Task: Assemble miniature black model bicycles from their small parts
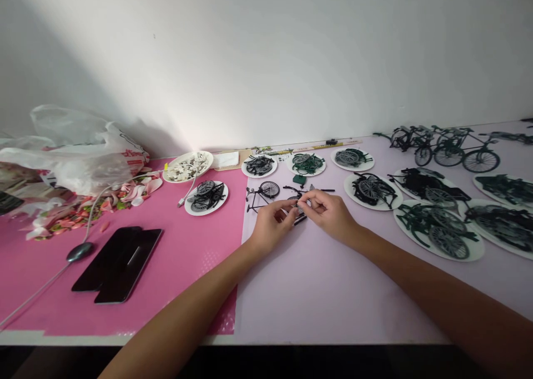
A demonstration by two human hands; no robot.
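My left hand (275, 222) and my right hand (328, 211) meet over the lilac part of the table, fingertips pinched close together. Between them is a small greyish part, mostly hidden by the fingers and too small to name. Just left of the hands lies a partly built black model bicycle (261, 194) with one wheel showing. Thin black bicycle parts (293, 189) lie right behind the fingertips, and a black rod (327, 190) sticks out past my right hand. A small dark green piece (298, 179) rests a little farther back.
White plates of black and green bicycle parts stand behind and to the right, such as one plate (400, 205). Finished model bicycles (447, 148) stand at back right. On the pink cover (187, 268) are two phones (129, 268), a cable, a bowl (166, 174) of pale pieces and a plastic bag (83, 162).
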